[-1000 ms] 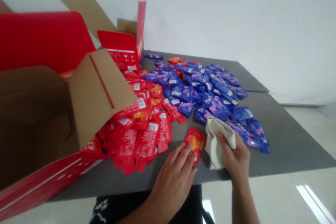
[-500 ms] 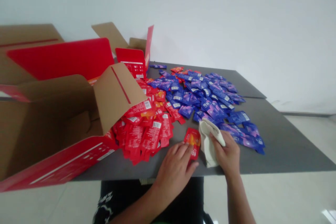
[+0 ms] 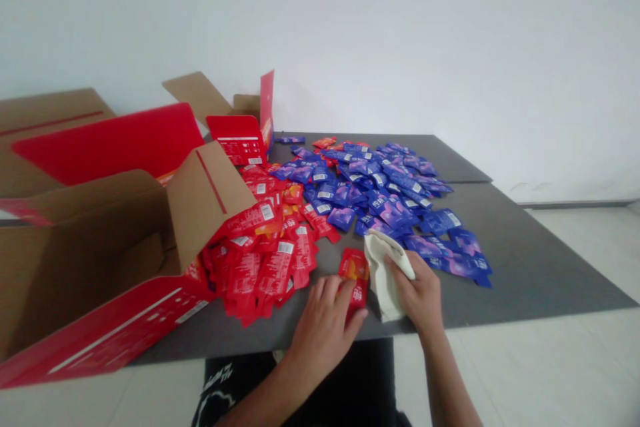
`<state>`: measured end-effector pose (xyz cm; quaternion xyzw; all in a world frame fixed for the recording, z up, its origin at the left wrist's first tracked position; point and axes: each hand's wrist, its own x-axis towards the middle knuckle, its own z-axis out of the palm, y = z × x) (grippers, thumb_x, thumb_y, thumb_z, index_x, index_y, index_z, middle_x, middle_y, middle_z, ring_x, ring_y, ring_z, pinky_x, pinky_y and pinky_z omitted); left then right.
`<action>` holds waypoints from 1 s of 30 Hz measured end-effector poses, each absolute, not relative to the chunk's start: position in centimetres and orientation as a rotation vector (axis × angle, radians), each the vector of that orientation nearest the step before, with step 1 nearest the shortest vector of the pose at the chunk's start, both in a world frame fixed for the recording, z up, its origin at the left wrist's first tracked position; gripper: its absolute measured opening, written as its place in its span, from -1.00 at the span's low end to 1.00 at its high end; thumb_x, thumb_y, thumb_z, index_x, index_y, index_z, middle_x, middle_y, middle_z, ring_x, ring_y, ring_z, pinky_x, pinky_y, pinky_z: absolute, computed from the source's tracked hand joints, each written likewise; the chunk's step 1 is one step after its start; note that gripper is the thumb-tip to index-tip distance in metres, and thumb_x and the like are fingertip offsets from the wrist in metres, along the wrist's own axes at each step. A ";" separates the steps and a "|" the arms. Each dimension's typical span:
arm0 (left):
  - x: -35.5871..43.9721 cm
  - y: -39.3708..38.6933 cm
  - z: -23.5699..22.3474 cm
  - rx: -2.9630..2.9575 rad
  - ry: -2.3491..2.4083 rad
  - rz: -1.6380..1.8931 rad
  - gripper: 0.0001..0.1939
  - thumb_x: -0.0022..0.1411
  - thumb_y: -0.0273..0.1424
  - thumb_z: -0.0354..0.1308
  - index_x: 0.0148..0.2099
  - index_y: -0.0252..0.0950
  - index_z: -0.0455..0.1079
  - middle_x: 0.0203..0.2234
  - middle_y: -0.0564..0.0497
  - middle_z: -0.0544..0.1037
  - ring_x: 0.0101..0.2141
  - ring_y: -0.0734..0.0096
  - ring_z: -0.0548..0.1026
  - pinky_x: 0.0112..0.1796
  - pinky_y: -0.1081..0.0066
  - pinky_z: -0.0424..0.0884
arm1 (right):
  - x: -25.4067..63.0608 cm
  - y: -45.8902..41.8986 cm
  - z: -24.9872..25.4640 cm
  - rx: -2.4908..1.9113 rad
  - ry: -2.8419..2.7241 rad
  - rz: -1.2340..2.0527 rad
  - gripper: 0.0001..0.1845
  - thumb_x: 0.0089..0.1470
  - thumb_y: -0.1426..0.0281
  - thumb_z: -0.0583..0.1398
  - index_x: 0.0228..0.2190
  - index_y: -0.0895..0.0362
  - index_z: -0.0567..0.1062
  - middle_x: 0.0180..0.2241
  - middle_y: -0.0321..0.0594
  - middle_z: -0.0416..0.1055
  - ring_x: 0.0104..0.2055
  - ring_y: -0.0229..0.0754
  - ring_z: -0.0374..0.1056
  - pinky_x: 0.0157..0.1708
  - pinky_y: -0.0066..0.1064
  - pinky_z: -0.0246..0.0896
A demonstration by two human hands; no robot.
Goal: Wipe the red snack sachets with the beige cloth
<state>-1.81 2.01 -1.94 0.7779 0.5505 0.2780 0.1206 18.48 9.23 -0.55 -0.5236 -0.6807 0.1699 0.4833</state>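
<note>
A red packet [image 3: 354, 267] with an orange picture lies on the grey table near its front edge. My left hand [image 3: 323, 320] is at the packet's near end, fingers curled over its left side and thumb by its lower right, gripping it. Just to the right, my right hand [image 3: 417, 287] grips a folded cream cloth [image 3: 385, 280], thumb on top. The cloth stands partly upright and its left edge is close to the packet. Whether anything is inside its folds is hidden.
A heap of red packets [image 3: 273, 267] lies left of my hands, partly under a flap of the large open red carton [image 3: 125, 327]. Many blue packets [image 3: 395, 207] spread behind and right. A smaller open carton [image 3: 237, 137] stands at the back of the grey table [image 3: 530, 273].
The view has shifted, so everything sits slightly lower and further left. My left fingers have curled more around the red packet's near end. My right hand keeps its hold on the cloth.
</note>
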 end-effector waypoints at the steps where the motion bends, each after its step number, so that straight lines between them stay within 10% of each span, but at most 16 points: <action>1: -1.9 2.0 -2.0 2.269 1.590 0.826 -0.57 0.39 -0.21 0.17 0.22 -0.24 0.28 0.02 -0.14 0.41 0.01 0.05 0.38 0.04 0.00 0.42 | 18.5 9.2 -0.6 -1.305 -1.629 0.417 -0.72 0.25 0.19 0.25 -0.18 0.10 0.64 -0.24 -0.19 0.57 -0.22 -0.07 0.47 -0.17 -0.30 0.35; 9: -2.7 1.7 -1.5 2.180 1.382 1.066 -0.55 0.36 -0.16 0.21 0.20 -0.21 0.32 0.08 -0.16 0.40 0.13 0.07 0.35 0.15 0.01 0.36 | 18.0 9.1 -1.2 -1.433 -1.200 0.409 -0.48 0.14 0.03 0.29 -0.12 0.23 0.67 -0.26 -0.11 0.62 -0.25 0.01 0.49 -0.28 -0.29 0.34; 16: -5.0 1.7 -0.4 2.081 1.159 1.213 -0.82 0.44 -0.24 0.14 -0.08 -0.21 0.46 -0.20 -0.03 0.55 -0.13 0.27 0.50 -0.07 0.25 0.44 | 17.8 10.5 -0.7 -1.402 -1.036 0.203 -0.43 0.12 -0.01 0.28 -0.18 0.28 0.67 -0.33 -0.07 0.61 -0.34 -0.04 0.46 -0.35 -0.29 0.32; 30: -5.9 1.7 -0.5 2.073 1.111 1.211 -0.66 0.48 -0.29 0.06 -0.40 -0.24 0.33 -0.49 0.03 0.45 -0.41 0.43 0.43 -0.34 0.38 0.31 | 18.3 10.3 -1.1 -1.556 -1.159 0.158 -0.35 0.14 -0.05 0.25 -0.07 0.29 0.63 -0.22 -0.01 0.62 -0.19 0.08 0.52 -0.20 -0.19 0.40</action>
